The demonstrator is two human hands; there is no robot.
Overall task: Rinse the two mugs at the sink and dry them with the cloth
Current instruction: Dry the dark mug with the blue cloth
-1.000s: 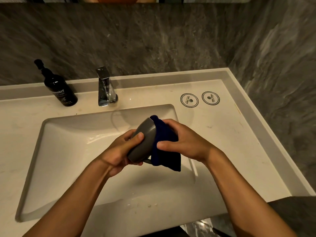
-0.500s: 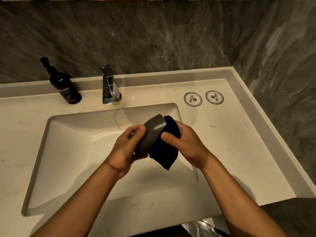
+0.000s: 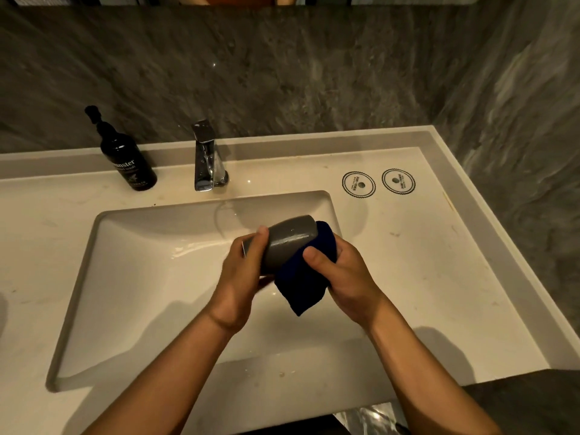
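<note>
A grey mug (image 3: 290, 240) lies on its side in the air over the white sink basin (image 3: 141, 277). My left hand (image 3: 241, 277) grips its near end, thumb across the top. My right hand (image 3: 342, 277) holds a dark blue cloth (image 3: 303, 287) bunched against the mug's right side and underside, thumb pressing the cloth onto the mug. The mug's handle and mouth are hidden. A second mug is not in view.
A chrome tap (image 3: 205, 158) stands behind the basin, no water running. A black pump bottle (image 3: 128, 158) sits to its left on the counter. Two round coasters (image 3: 358, 185) lie at the back right. Grey stone walls close the back and right.
The mug has turned and tilted in my hands, its far end now pointing up and right. The cloth has slid lower around the mug's side. Both hands have shifted slightly toward the tap.
</note>
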